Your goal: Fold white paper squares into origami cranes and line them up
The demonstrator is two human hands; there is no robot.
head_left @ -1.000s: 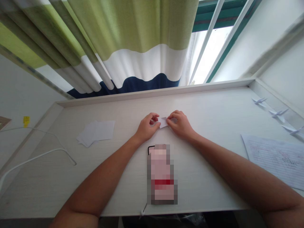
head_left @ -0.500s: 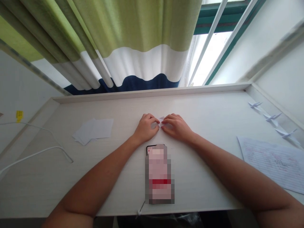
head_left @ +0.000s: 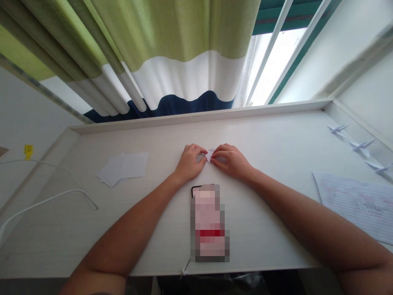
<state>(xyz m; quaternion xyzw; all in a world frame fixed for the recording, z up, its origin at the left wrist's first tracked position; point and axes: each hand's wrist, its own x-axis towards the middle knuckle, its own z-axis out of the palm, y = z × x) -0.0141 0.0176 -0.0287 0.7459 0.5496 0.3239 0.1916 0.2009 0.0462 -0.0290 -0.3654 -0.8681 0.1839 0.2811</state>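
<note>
Pinching a small folded white paper (head_left: 210,155) from both sides, left hand (head_left: 190,162) and right hand (head_left: 229,159) curled nearly shut and almost meeting, fingertips closed on its edges, at about the middle of a white desk (head_left: 276,131); only a pointed tip of the paper showing between the hands. Just below the wrists, a heavily pixelated phone (head_left: 208,225) lying flat. Well off to the left, a loose stack of white paper squares (head_left: 123,168) and a white cable (head_left: 46,200). Toward the right, three paper cranes (head_left: 353,145) along the desk's back corner and a lined, handwritten sheet (head_left: 353,207).
</note>
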